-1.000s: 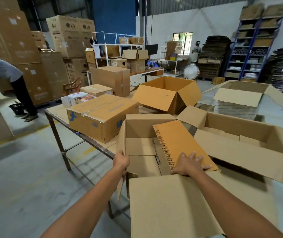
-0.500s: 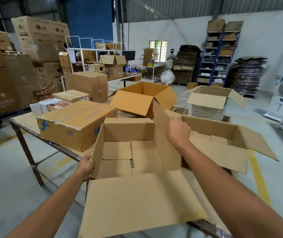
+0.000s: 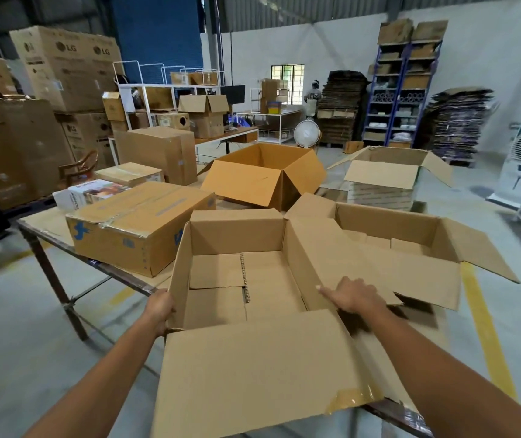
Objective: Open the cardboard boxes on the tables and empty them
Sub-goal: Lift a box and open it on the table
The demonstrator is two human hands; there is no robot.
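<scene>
One long bench (image 3: 47, 223) ran from the left middle of the frame toward the lower right, its top crowded with cardboard. Nearest the camera, at the centre, stood the open box (image 3: 268, 289), all four flaps folded outward, the near flap (image 3: 253, 374) hanging over the bench edge with torn tape at its lower right corner; nothing but the bottom flaps showed inside it. Just right of it, touching along the shared side, sat a second open box (image 3: 395, 241), also bare within as far as could be seen. Behind both, at upper centre, an orange-brown open box (image 3: 265, 177) lay tipped toward the camera. Left of the front box rested a taped box (image 3: 139, 229) with blue markings, still sealed. Farther back on the left stood a tall closed box (image 3: 158, 153), then a small flat box (image 3: 129, 173) and a white printed carton (image 3: 88, 194). As for the hands, the right hand (image 3: 354, 297) lay flat, fingers spread, pressing on the front box's right flap (image 3: 347, 263), while the left hand (image 3: 159, 309) gripped the box's near left corner, fingers curled against the wall.
</scene>
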